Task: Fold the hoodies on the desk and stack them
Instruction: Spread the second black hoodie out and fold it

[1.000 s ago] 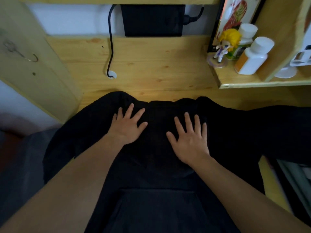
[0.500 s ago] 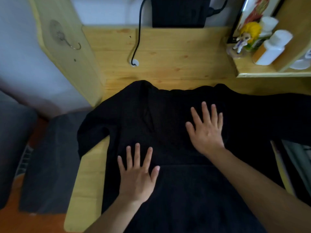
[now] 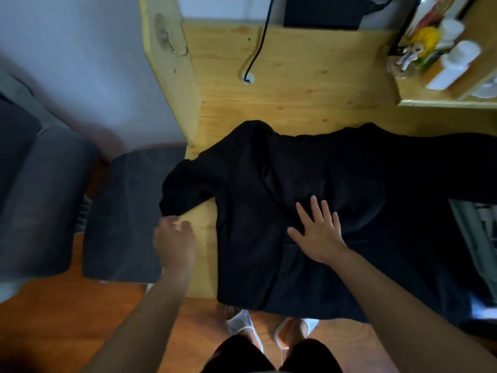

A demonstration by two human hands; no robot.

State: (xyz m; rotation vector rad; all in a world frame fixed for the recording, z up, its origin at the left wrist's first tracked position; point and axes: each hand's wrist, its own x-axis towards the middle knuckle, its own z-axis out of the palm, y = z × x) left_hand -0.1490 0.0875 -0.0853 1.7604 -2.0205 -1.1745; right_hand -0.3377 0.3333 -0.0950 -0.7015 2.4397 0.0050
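- At nine o'clock, off the desk's edge, a dark grey cushioned seat (image 3: 126, 214) stands on the wooden floor.
- The left hand (image 3: 173, 239), blurred, hangs at the desk (image 3: 295, 84) edge just below the hoodie's left sleeve (image 3: 183, 189); whether its grip holds the cuff I cannot tell.
- The black hoodie (image 3: 295, 170) lies spread across the desk centre, front down toward six o'clock.
- The right hand (image 3: 318, 232) presses flat on its chest, grip wide, fingers spread.
- At two o'clock, a shelf (image 3: 443, 103) carries a figurine (image 3: 414, 49) and white bottles (image 3: 451, 65).
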